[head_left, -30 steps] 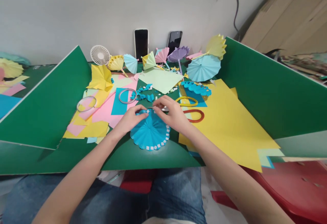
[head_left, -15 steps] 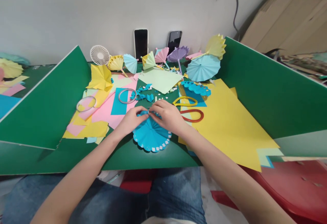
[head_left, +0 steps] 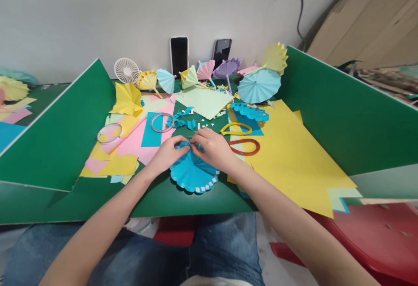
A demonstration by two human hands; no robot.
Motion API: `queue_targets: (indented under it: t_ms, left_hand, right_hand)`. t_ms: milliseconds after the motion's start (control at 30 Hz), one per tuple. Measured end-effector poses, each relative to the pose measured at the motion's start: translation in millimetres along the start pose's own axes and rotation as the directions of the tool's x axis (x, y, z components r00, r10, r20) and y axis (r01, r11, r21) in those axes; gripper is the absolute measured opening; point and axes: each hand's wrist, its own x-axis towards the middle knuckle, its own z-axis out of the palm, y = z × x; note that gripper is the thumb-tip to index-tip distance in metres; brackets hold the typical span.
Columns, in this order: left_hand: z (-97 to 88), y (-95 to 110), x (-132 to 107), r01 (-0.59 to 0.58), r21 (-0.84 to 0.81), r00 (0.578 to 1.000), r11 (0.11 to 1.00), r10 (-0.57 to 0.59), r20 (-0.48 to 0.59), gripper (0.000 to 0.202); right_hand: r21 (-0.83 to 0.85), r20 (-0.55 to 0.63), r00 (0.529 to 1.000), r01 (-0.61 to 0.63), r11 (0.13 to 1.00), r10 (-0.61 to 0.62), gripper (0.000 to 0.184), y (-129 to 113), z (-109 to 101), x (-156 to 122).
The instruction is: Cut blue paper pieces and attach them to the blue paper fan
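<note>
A pleated blue paper disc [head_left: 192, 175] with a scalloped, white-dotted rim lies on the green table [head_left: 183, 203] in front of me. My left hand [head_left: 170, 151] pinches its far edge from the left. From the right, my right hand [head_left: 214, 146] pinches the same far edge, fingertips almost meeting the left hand's. Both hands have their fingers closed on the paper. Small blue paper scraps [head_left: 183, 122] lie just beyond the hands.
Scissors with yellow and red handles [head_left: 241, 140] lie right of my hand on a large yellow sheet [head_left: 294, 155]. Pink, yellow and blue sheets [head_left: 130, 142] and two tape rings [head_left: 162, 122] lie left. Paper umbrellas [head_left: 259, 85], a small fan [head_left: 126, 70] and two phones [head_left: 179, 55] stand at the back. Green partitions [head_left: 342, 116] flank both sides.
My right hand moved in from the far rim and closed on the disc's far edge next to the left hand; the disc's far side has gathered up under the fingers.
</note>
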Motion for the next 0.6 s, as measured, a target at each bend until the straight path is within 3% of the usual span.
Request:
queue_targets:
  t_ms: [400,600]
  left_hand:
    - [-0.9,-0.3,0.2,0.028,0.007,1.000,1.000,-0.028,0.009,0.012]
    - [-0.8,-1.0,0.6,0.021,0.003,1.000,1.000,-0.021,0.017,0.014]
  right_hand:
    - [0.203,0.027,0.998,-0.061,0.977,0.056,0.016,5.2,-1.5,-0.7]
    - [0.231,-0.035,0.989,-0.134,0.964,0.146,0.012,2.5,-2.4,-0.2]
